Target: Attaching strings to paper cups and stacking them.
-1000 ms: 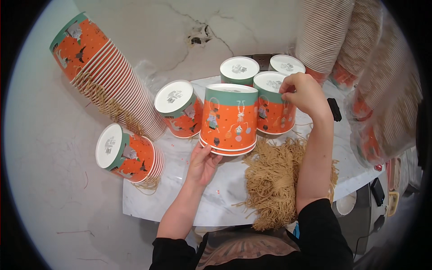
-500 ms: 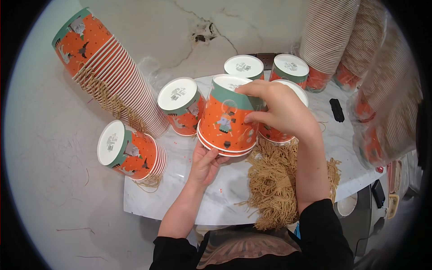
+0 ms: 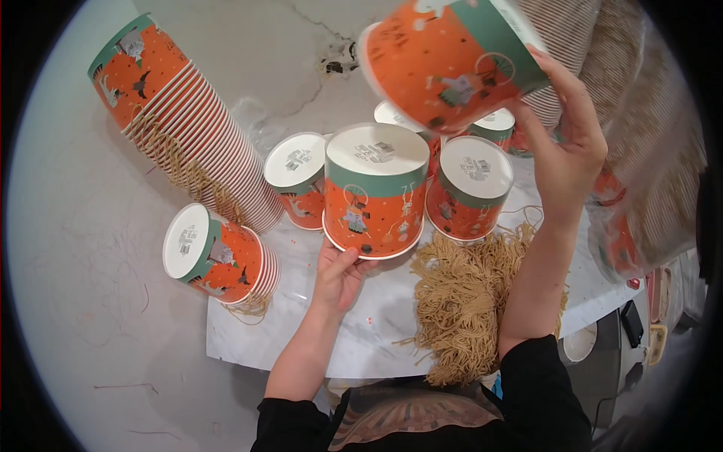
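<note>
Upside down in the middle, a paper bucket (image 3: pixel 376 215), orange with a green band and white base, is gripped at its lower rim by my left hand (image 3: pixel 340 277), thumb outside. Raised at the upper right, my right hand (image 3: pixel 568 143) grasps a second, tilted bucket (image 3: pixel 456 71) near its base, fingers partly hidden behind it. Close behind the held one stand more upturned buckets: one at left (image 3: pixel 300 181), one at right (image 3: pixel 473 188), and others partly covered by the raised bucket. Below them lies a heap of tan cords (image 3: pixel 463 309).
A tall leaning stack of nested buckets (image 3: pixel 199 124) stands at the left, with a shorter stack (image 3: pixel 226 256) in front of it. Plastic-wrapped bucket stacks (image 3: pixel 648 173) fill the right side. The marbled white table (image 3: pixel 263 343) has a curved edge. A phone-like black object (image 3: pixel 631 324) lies at right.
My right hand has lifted the outer bucket off the other one and carried it up and to the right. My left hand stays in place, holding the inner bucket.
</note>
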The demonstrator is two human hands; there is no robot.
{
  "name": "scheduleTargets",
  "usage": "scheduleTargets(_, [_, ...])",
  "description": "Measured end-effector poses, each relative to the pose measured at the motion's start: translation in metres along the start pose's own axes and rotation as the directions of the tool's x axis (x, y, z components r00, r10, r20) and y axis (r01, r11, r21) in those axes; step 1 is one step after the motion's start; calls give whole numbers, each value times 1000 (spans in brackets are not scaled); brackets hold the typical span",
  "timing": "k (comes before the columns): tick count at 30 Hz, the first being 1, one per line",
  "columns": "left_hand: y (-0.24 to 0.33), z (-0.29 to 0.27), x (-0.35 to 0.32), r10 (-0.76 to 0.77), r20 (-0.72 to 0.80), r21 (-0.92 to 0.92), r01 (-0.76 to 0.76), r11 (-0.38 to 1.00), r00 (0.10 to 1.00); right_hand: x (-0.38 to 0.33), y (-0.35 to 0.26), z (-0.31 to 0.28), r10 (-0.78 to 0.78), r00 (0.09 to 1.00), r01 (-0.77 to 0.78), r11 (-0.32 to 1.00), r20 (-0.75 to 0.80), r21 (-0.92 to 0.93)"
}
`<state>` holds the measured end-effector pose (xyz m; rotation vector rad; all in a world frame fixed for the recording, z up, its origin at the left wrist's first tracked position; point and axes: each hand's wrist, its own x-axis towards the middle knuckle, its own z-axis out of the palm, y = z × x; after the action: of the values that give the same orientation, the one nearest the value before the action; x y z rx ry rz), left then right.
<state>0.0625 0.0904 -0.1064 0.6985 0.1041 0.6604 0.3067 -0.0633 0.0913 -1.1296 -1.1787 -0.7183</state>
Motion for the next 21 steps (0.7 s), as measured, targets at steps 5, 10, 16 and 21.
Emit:
scheduleTargets(5, [-1,1,0,-3,-4,-4,3,1000,1000,-7,40,-10,-37,993,80,916,114,-394])
scheduleTargets(10, [-2,2,2,-15,-17,16,15,1000,1000,-17,54,-1,184,956,-63,889,228,-454])
scheduleTargets(16, [1,4,1,-1,-41,6,1,1000,999,-18,43,12,107,962,16,896,252,-444])
scheduleTargets(21, [4,1,-3,19,-38,15,-19,1000,999,-25,-3,33,144,789,-160,987,597,-27])
